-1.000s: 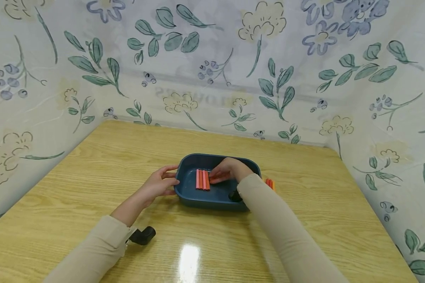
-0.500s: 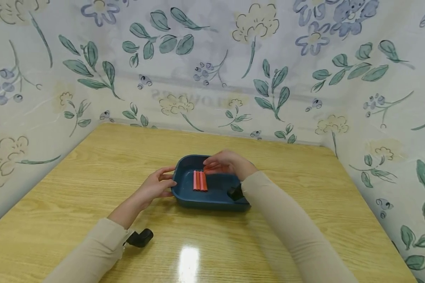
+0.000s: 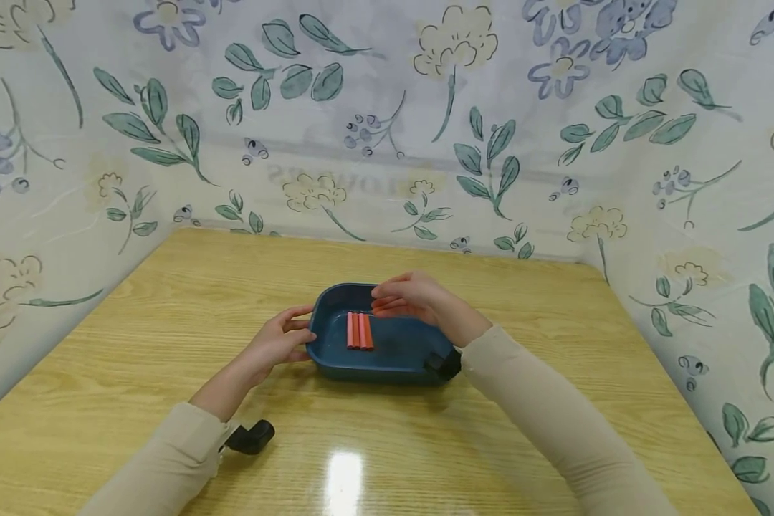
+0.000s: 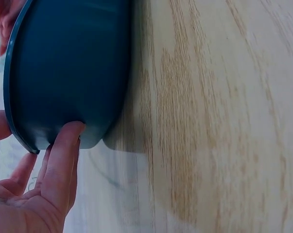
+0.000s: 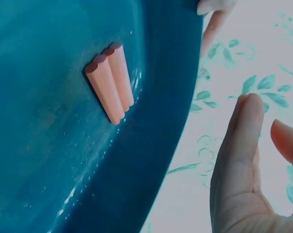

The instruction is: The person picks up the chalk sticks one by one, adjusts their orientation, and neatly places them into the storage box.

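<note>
A dark blue rectangular dish (image 3: 374, 374) with rounded corners stands on the table. Several hexagonal crayon-like sticks (image 3: 360, 331), pink and orange-red, lie side by side in its left half. At the dish's left end, my left hand (image 3: 276, 340) holds it. Its thumb is at the rim and its fingers (image 4: 63, 160) press the outer wall. My right hand (image 3: 419, 297) hovers over the dish's far side, fingers extended together. The right wrist view shows nothing between its fingers (image 5: 241, 145) and thumb. My right forearm covers the dish's right end.
A yellow wood-grain table (image 3: 245, 272) spreads around the dish. Floral cloth (image 3: 387, 143) rises behind it and at both sides. A black wrist camera (image 3: 443, 364) overlaps the dish's front right corner; another one (image 3: 251, 437) hangs below my left wrist.
My right hand has lifted away from the sticks it was touching inside the dish and moved back above it. My left hand stays on the dish's end. The head view has shifted slightly.
</note>
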Demonstrator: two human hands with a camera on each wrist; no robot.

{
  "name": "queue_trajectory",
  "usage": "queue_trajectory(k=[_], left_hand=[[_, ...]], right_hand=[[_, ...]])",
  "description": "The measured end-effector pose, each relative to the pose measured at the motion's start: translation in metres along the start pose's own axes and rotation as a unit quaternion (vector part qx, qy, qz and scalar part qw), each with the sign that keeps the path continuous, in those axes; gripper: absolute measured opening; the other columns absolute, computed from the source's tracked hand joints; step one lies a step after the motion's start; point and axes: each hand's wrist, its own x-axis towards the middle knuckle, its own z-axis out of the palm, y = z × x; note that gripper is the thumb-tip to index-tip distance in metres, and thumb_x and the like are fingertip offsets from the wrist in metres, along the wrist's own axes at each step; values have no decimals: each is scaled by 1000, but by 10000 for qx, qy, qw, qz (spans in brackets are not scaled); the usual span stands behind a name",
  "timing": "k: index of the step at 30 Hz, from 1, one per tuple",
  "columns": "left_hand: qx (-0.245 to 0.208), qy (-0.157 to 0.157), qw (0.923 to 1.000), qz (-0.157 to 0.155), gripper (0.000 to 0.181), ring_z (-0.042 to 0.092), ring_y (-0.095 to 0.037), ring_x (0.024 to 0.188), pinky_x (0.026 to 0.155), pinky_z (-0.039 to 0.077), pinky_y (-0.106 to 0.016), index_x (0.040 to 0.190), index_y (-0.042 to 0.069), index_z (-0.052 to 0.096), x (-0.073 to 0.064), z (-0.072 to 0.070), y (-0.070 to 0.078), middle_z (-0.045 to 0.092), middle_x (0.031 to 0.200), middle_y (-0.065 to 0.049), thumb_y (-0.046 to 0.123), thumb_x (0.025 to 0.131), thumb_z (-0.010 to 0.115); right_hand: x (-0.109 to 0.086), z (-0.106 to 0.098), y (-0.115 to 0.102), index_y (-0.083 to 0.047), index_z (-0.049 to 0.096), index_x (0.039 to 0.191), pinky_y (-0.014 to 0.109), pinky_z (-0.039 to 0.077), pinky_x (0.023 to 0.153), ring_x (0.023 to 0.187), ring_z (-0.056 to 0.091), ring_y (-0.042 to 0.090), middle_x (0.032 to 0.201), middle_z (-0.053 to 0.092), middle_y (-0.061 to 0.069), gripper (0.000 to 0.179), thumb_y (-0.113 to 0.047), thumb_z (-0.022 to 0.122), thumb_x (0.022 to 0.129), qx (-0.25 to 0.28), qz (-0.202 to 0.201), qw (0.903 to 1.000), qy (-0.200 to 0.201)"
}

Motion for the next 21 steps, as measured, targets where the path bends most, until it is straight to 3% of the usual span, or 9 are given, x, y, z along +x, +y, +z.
queue_trajectory(k=[8,15,21], left_hand=[[-10,-3,10000,69,58,59,-29,100,80,53,-40,144,-1,25,1,-2,0,34,135,-31,2,92,48],[-49,-25,10000,20,57,58,-32,102,80,53,-40,144,-1,24,0,0,2,34,136,-31,2,92,48],[33,-2,10000,-5,57,57,-32,103,79,53,-40,144,0,25,2,1,-2,34,135,-31,2,92,48]], right_hand=[[-23,-13,7,10,57,112,44,48,89,76,64,21,88,65,14,26,-4,58,90,108,-426,9990,71],[-41,-31,19,13,55,115,45,47,90,74,64,19,89,65,18,30,-3,58,90,82,-481,9986,187],[-54,-50,32,16,50,120,38,51,84,75,65,17,93,65,18,37,-5,58,91,47,-599,9978,280]])
